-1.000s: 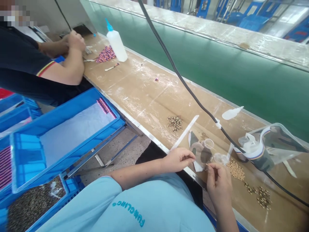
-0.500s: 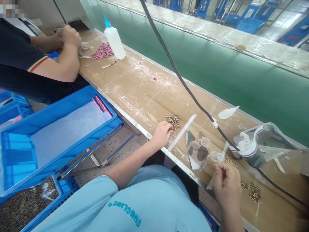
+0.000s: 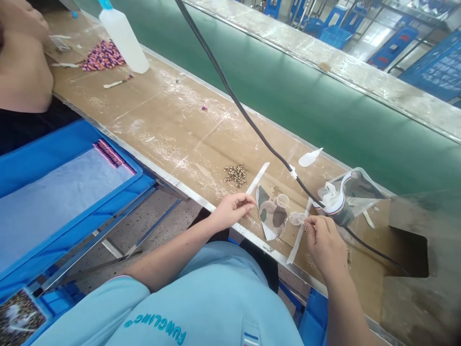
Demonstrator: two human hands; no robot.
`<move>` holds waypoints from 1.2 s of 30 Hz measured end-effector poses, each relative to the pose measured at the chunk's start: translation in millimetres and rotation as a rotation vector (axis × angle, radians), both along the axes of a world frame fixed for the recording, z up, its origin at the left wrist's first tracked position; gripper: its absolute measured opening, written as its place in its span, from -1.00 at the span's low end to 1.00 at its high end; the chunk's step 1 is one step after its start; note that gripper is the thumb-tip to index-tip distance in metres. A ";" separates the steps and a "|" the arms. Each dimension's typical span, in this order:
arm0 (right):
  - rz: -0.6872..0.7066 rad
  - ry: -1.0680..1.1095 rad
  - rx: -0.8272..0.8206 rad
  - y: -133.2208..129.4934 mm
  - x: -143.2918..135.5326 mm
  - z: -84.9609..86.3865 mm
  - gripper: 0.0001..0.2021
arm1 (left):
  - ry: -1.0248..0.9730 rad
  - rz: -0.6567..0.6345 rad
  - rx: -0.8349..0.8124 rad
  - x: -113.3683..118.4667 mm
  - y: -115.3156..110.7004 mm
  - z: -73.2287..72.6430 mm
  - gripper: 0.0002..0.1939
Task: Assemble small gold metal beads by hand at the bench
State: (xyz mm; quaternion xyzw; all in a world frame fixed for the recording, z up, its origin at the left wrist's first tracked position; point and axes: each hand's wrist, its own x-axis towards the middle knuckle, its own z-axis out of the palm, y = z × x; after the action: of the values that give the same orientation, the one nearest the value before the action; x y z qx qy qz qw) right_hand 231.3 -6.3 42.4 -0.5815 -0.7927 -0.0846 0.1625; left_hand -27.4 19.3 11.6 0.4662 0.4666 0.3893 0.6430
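My left hand (image 3: 233,210) is over the table's near edge, its thumb and fingertips pinched together just left of a grey-patterned flat piece (image 3: 272,217). Whatever those fingers hold is too small to make out. Beyond that hand lies a pile of small brass-coloured rings (image 3: 236,176). My right hand (image 3: 326,240) is closed in a pinch beside a small clear cup (image 3: 297,218), and its fingertips hide anything between them. Another clear cup (image 3: 281,201) rests by the patterned piece. My right hand mostly covers a second pile of small metal parts.
A black cable (image 3: 248,120) crosses above the table. At right stands a clear zip bag (image 3: 356,192) with white material inside. A white bottle (image 3: 124,41) and pink-purple pieces (image 3: 103,56) lie near a co-worker's arm (image 3: 25,67). At left is a blue tray (image 3: 144,185).
My view has swung right. My left hand has left the ring pile and come right, toward the patterned piece. The right hand has moved forward, close to the clear cup.
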 end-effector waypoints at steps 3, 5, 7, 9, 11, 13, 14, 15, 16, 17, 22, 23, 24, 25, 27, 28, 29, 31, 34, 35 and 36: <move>0.044 -0.084 0.023 2.9 1.4 2.9 -0.68 | -0.149 0.004 -0.105 7.8 -1.9 -4.8 -0.78; 0.065 -0.133 0.053 3.5 1.7 4.0 -0.69 | -0.194 0.019 -0.124 8.8 -1.9 -6.9 -0.72; 0.085 -0.169 0.081 3.9 1.5 5.3 -0.71 | -0.206 0.029 -0.130 7.8 -1.7 -7.5 -0.71; 0.103 -0.193 0.093 4.5 0.5 6.9 -0.71 | -0.198 0.026 -0.135 6.4 -1.8 -7.1 -0.73; 0.116 -0.209 0.090 5.0 -0.7 8.6 -0.70 | -0.181 0.020 -0.131 5.7 -2.3 -6.3 -0.74; 0.127 -0.224 0.084 5.5 -1.8 10.2 -0.70 | -0.161 0.025 -0.103 5.8 -2.8 -5.8 -0.74; 0.135 -0.234 0.083 5.7 -2.1 10.9 -0.70 | -0.157 0.036 -0.083 6.2 -3.0 -5.7 -0.74; 0.145 -0.248 0.081 6.0 -2.3 11.5 -0.70 | -0.158 0.045 -0.066 6.6 -3.2 -5.6 -0.74; 0.156 -0.265 0.079 6.3 -2.3 12.1 -0.70 | -0.166 0.050 -0.057 7.0 -3.3 -5.4 -0.74; 0.165 -0.284 0.077 6.7 -2.1 12.7 -0.70 | -0.180 0.045 -0.061 7.4 -3.4 -5.3 -0.74; 0.188 -0.350 0.054 9.5 -0.7 16.2 -0.67 | -0.248 0.002 -0.161 7.7 -3.2 -3.6 -0.70; 0.193 -0.350 0.051 10.0 -0.6 16.9 -0.67 | -0.254 0.013 -0.168 7.6 -3.1 -3.3 -0.70; 0.200 -0.348 0.050 10.4 -0.6 17.4 -0.67 | -0.258 0.025 -0.169 7.6 -2.9 -3.1 -0.70; 0.204 -0.342 0.053 10.6 -0.7 17.7 -0.67 | -0.261 0.035 -0.168 7.7 -2.8 -3.0 -0.71; 0.205 -0.317 0.069 10.1 -0.7 17.7 -0.68 | -0.268 0.043 -0.175 8.5 -3.0 -3.0 -0.71; 0.196 -0.297 0.077 9.5 -0.6 17.4 -0.69 | -0.275 0.041 -0.184 9.4 -3.6 -3.0 -0.70; 0.181 -0.270 0.077 8.6 -0.4 16.9 -0.71 | -0.285 0.037 -0.198 10.8 -4.5 -2.7 -0.69; 0.130 -0.193 0.054 6.7 0.1 15.4 -0.74 | -0.321 0.022 -0.241 15.0 -7.2 -1.4 -0.67; 0.059 0.007 -0.022 3.6 0.1 12.3 -0.74 | -0.399 -0.012 -0.324 24.5 -12.5 2.7 -0.62; 0.053 0.083 -0.045 2.6 -0.5 11.2 -0.73 | -0.422 -0.029 -0.359 28.0 -14.1 4.1 -0.61; 0.050 0.156 -0.061 1.3 -1.6 10.1 -0.74 | -0.443 -0.048 -0.393 31.4 -15.4 5.2 -0.59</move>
State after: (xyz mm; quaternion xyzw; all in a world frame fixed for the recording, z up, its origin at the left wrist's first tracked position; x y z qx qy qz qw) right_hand 229.7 -5.0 52.5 -0.5710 -0.7940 -0.0105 0.2082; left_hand 4.0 3.9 16.8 0.2473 0.3703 0.3683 0.8161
